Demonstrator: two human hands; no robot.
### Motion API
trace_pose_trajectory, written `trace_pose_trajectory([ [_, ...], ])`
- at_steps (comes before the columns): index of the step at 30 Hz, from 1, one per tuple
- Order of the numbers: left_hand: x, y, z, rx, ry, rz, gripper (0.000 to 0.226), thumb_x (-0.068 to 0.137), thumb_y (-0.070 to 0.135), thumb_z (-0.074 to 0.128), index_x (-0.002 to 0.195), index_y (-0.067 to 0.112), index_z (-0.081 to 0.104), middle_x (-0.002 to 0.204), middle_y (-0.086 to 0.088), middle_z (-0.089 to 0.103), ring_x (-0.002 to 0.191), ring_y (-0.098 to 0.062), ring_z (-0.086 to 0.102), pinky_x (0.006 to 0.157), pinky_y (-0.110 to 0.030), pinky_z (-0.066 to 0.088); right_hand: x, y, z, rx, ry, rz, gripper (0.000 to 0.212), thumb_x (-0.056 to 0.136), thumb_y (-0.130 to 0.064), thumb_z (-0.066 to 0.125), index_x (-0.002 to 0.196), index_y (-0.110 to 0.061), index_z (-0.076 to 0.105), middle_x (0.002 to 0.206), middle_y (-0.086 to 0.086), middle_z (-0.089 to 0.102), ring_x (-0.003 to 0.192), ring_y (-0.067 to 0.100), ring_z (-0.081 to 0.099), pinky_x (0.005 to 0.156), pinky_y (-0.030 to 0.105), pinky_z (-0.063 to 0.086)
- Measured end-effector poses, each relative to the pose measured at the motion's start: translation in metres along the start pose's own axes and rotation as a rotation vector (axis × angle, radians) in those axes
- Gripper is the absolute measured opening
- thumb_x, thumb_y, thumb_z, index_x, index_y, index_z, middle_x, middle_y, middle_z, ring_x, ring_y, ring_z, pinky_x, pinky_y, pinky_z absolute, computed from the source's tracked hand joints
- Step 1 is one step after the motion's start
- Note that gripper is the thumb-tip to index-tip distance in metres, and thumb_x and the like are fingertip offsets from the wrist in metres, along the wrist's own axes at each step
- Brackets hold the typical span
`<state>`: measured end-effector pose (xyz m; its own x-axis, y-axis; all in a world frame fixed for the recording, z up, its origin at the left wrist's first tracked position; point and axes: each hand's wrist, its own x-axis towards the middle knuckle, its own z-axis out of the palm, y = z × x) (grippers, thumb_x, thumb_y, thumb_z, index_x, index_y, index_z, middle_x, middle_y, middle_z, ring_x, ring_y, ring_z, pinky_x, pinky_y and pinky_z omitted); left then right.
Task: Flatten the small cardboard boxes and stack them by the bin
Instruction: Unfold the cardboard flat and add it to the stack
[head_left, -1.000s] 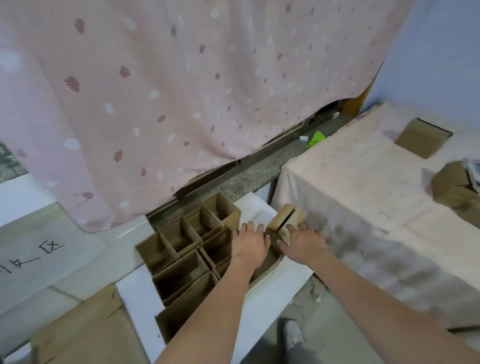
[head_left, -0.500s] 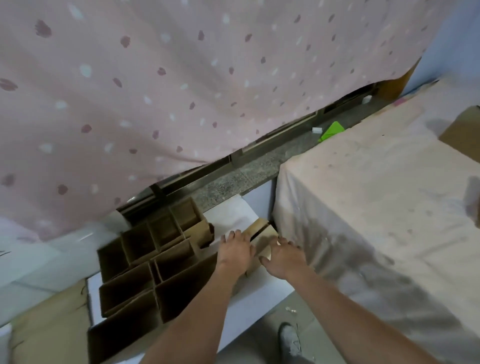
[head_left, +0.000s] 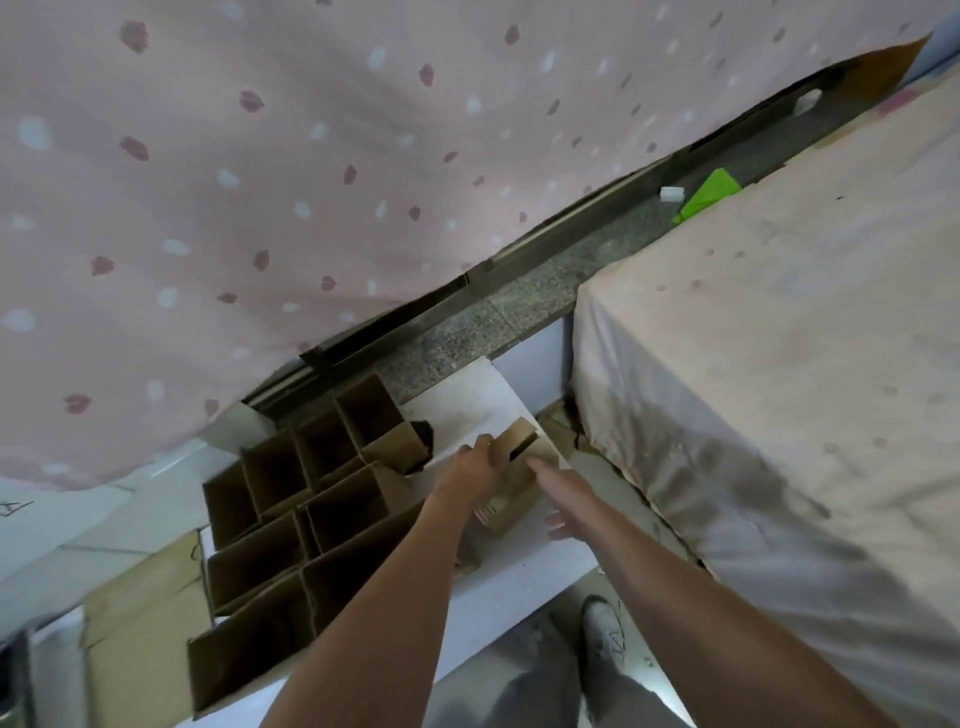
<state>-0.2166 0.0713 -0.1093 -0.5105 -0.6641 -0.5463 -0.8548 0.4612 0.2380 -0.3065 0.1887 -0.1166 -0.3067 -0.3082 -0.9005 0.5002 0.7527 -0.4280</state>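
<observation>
A small brown cardboard box (head_left: 521, 439) lies partly collapsed on a white board (head_left: 519, 587), near its far right corner. My left hand (head_left: 474, 470) grips the box's left side, fingers curled over its upper edge. My right hand (head_left: 557, 501) lies against the box's right side with its fingers stretched out; how much of it touches the box is hard to tell. To the left, several open brown boxes (head_left: 322, 499) stand packed together in a grid, open sides up.
A table draped in a peach cloth (head_left: 779, 364) stands close on the right. A pink dotted curtain (head_left: 311, 182) hangs behind. Flat cardboard (head_left: 140, 623) lies on the floor at left. A green scrap (head_left: 706, 195) sits on the stone sill. My shoe (head_left: 602, 629) is below.
The view has swung down and left. My right hand has come off the top of the box and opened beside it. My left hand went from pressing flat to gripping the box's edge.
</observation>
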Motion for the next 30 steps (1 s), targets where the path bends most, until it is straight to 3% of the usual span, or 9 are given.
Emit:
trace_pose_trajectory([
  [7, 0.006, -0.004, 0.008, -0.238, -0.031, 0.002, 0.048, 0.107, 0.016, 0.030, 0.154, 0.005, 0.024, 0.147, -0.024, 0.039, 0.114, -0.037, 0.061, 0.088, -0.039, 0.047, 0.009, -0.037, 0.003, 0.010, 0.026, -0.032, 0.063, 0.088, -0.065, 0.052, 0.134, -0.023, 0.053, 0.127, 0.005, 0.055, 0.103, 0.028, 0.057, 0.086, 0.040, 0.052],
  [11, 0.011, -0.004, 0.015, -0.334, -0.043, -0.068, 0.052, 0.106, 0.041, 0.036, 0.148, 0.010, 0.032, 0.134, -0.019, 0.058, 0.120, -0.037, 0.057, 0.094, -0.039, 0.043, 0.020, -0.051, 0.006, -0.080, 0.056, -0.122, 0.053, 0.089, -0.061, 0.055, 0.130, -0.028, 0.054, 0.127, 0.001, 0.055, 0.110, 0.027, 0.054, 0.093, 0.043, 0.047],
  [15, 0.016, -0.005, 0.022, -0.517, -0.083, -0.119, 0.061, 0.100, 0.050, 0.047, 0.145, 0.012, 0.032, 0.130, -0.015, 0.060, 0.108, -0.030, 0.060, 0.079, -0.033, 0.039, 0.034, -0.054, 0.008, -0.138, 0.086, -0.194, 0.049, 0.090, -0.052, 0.059, 0.130, -0.025, 0.056, 0.131, 0.004, 0.059, 0.114, 0.026, 0.056, 0.101, 0.047, 0.048],
  [17, 0.018, -0.006, 0.026, -0.563, -0.076, -0.135, 0.067, 0.097, 0.051, 0.052, 0.146, 0.011, 0.030, 0.132, -0.015, 0.059, 0.112, -0.031, 0.061, 0.079, -0.032, 0.042, 0.038, -0.055, 0.008, -0.182, 0.089, -0.229, 0.049, 0.090, -0.047, 0.060, 0.132, -0.024, 0.055, 0.132, 0.004, 0.058, 0.114, 0.025, 0.056, 0.101, 0.046, 0.048],
  [20, 0.019, -0.007, 0.031, -0.640, -0.059, -0.172, 0.073, 0.094, 0.053, 0.057, 0.147, 0.013, 0.027, 0.131, -0.015, 0.059, 0.112, -0.032, 0.062, 0.078, -0.032, 0.046, 0.042, -0.058, 0.008, -0.271, 0.077, -0.307, 0.036, 0.093, -0.037, 0.059, 0.127, -0.026, 0.055, 0.121, -0.003, 0.060, 0.100, 0.016, 0.056, 0.090, 0.036, 0.049],
  [23, 0.016, -0.008, 0.036, -0.788, -0.042, -0.223, 0.074, 0.093, 0.054, 0.060, 0.148, 0.018, 0.028, 0.132, -0.012, 0.058, 0.102, -0.026, 0.060, 0.081, -0.034, 0.052, 0.046, -0.056, 0.006, -0.377, 0.085, -0.380, 0.037, 0.093, -0.036, 0.060, 0.129, -0.030, 0.054, 0.119, -0.008, 0.060, 0.091, 0.008, 0.054, 0.074, 0.028, 0.044],
  [25, 0.016, -0.009, 0.036, -0.888, -0.029, -0.264, 0.075, 0.091, 0.052, 0.063, 0.150, 0.020, 0.027, 0.134, -0.011, 0.057, 0.106, -0.028, 0.060, 0.087, -0.040, 0.057, 0.048, -0.055, 0.006, -0.444, 0.068, -0.419, 0.035, 0.093, -0.036, 0.062, 0.127, -0.033, 0.055, 0.115, -0.011, 0.060, 0.084, 0.000, 0.051, 0.066, 0.022, 0.040],
  [27, 0.015, -0.009, 0.036, -0.932, -0.011, -0.294, 0.078, 0.089, 0.050, 0.067, 0.150, 0.020, 0.028, 0.136, -0.012, 0.056, 0.115, -0.032, 0.060, 0.091, -0.045, 0.057, 0.051, -0.057, 0.005, -0.507, 0.055, -0.427, 0.045, 0.092, -0.038, 0.064, 0.135, -0.027, 0.053, 0.114, -0.010, 0.058, 0.089, 0.006, 0.052, 0.073, 0.024, 0.041],
  [30, 0.010, -0.006, 0.037, -0.917, 0.032, -0.311, 0.081, 0.087, 0.049, 0.071, 0.148, 0.016, 0.029, 0.135, -0.011, 0.057, 0.116, -0.031, 0.060, 0.092, -0.044, 0.056, 0.055, -0.061, 0.004, -0.629, 0.038, -0.454, 0.055, 0.090, -0.042, 0.066, 0.139, -0.022, 0.051, 0.132, -0.002, 0.058, 0.101, 0.013, 0.052, 0.084, 0.028, 0.041],
])
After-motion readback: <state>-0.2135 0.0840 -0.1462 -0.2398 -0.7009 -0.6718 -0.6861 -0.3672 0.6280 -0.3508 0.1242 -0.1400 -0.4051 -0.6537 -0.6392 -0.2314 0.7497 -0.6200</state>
